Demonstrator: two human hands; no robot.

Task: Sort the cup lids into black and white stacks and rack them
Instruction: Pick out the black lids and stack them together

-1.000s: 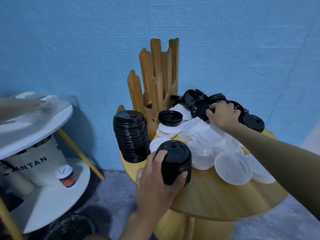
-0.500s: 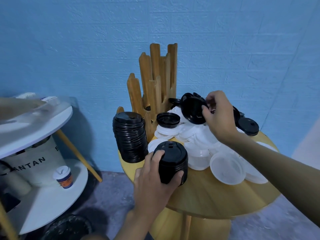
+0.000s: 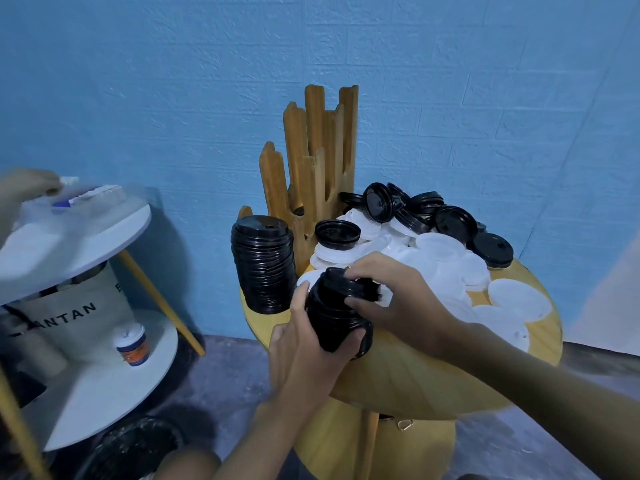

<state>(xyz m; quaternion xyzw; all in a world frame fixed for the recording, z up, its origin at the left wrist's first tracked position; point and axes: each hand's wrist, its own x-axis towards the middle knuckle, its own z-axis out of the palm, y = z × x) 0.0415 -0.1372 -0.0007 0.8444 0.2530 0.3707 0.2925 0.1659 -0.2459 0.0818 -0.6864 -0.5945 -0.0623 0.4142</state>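
Note:
My left hand (image 3: 304, 344) grips a short stack of black lids (image 3: 332, 317), tilted, at the near left edge of the round wooden table (image 3: 408, 372). My right hand (image 3: 394, 299) holds a black lid (image 3: 360, 289) against the top of that stack. A taller black lid stack (image 3: 263, 263) stands upright to the left. Behind it rises the wooden rack (image 3: 318, 161). Loose white lids (image 3: 446, 268) cover the table's middle and right, with loose black lids (image 3: 415, 213) piled at the back and one upturned black lid (image 3: 337, 233) by the rack.
A white two-tier side table (image 3: 90, 237) stands at left, with a canvas bag (image 3: 72, 313) and a small paper cup (image 3: 133, 344) on its lower shelf. Another person's hand (image 3: 24, 188) shows at the far left. A blue wall runs behind, close to the rack.
My right hand carried a black lid from the back pile down to the stack held in my left hand. The held stack now tilts more toward me.

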